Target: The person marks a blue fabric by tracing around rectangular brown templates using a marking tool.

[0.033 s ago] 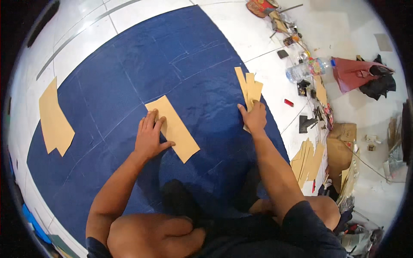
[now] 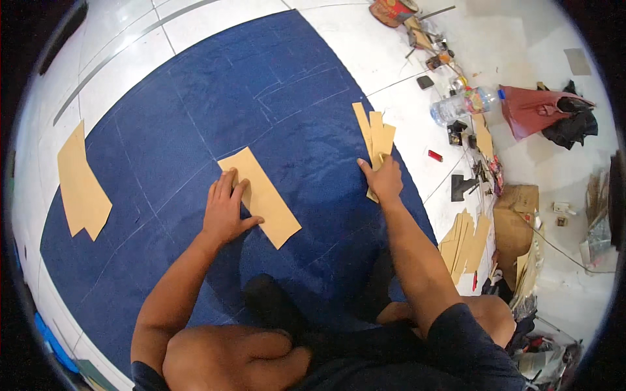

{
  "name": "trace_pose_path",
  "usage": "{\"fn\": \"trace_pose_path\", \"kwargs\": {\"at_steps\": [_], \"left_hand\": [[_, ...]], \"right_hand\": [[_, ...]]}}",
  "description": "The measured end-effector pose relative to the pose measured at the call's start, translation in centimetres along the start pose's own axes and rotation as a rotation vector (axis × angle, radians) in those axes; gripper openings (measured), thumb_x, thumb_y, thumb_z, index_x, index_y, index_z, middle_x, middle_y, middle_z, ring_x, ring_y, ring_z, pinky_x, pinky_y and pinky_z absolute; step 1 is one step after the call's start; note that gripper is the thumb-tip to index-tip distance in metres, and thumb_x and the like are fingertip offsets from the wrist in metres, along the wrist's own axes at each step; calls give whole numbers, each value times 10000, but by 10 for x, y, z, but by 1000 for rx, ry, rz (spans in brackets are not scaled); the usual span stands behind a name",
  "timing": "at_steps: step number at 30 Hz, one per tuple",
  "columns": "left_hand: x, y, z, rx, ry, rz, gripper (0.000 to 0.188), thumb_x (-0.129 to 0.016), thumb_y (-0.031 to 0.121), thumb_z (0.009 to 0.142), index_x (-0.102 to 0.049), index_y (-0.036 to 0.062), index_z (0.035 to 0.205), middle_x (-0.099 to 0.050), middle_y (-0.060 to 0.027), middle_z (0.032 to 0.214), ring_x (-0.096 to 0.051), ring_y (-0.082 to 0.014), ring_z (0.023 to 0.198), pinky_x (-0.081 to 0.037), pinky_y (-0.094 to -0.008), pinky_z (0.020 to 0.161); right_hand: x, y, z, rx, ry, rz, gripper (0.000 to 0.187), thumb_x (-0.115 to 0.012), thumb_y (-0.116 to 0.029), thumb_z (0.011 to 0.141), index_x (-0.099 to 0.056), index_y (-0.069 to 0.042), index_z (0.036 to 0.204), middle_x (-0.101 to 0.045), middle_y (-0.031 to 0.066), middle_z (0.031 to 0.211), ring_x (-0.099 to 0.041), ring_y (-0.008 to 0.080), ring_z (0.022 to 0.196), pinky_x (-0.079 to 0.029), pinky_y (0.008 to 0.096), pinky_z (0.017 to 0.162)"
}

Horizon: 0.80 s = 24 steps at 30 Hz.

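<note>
My left hand lies open on a tan card pattern piece, fingers on its left edge and thumb spread toward its lower part. The piece rests flat on dark blue cloth marked with pale chalk lines. To the right, my right hand is over several narrow tan card strips near the cloth's edge. Its fingers are curled and its thumb stands apart; a small pale tip shows by the fingers, too small to name. A notched tan card piece lies at the cloth's left edge.
Right of the cloth, white floor tiles hold more card pieces, a red lighter-like object, a plastic bottle, a maroon bag and a cardboard box. A red tin stands farther off. My bent knees flank the near cloth.
The whole view has shifted very slightly. Both hands and the card pieces keep their places on the cloth.
</note>
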<state>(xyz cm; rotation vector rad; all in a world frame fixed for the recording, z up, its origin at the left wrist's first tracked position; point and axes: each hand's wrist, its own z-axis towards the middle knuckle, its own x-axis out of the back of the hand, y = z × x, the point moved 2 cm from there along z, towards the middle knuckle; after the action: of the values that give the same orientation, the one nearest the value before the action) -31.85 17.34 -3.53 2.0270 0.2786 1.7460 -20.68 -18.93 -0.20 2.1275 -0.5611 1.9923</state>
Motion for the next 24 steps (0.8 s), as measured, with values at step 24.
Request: {"fn": "trace_pose_path", "kwargs": {"at_steps": [24], "left_hand": [[1, 1, 1, -3, -21, 44, 960, -860, 522, 657, -484, 40, 1397, -297, -236, 1565, -271, -409, 1457, -227, -526, 1185]], "right_hand": [[-21, 49, 0, -73, -130, 301, 543, -885, -254, 722, -523, -10, 1045, -662, 151, 955, -672, 272, 886, -523, 391, 796]]}}
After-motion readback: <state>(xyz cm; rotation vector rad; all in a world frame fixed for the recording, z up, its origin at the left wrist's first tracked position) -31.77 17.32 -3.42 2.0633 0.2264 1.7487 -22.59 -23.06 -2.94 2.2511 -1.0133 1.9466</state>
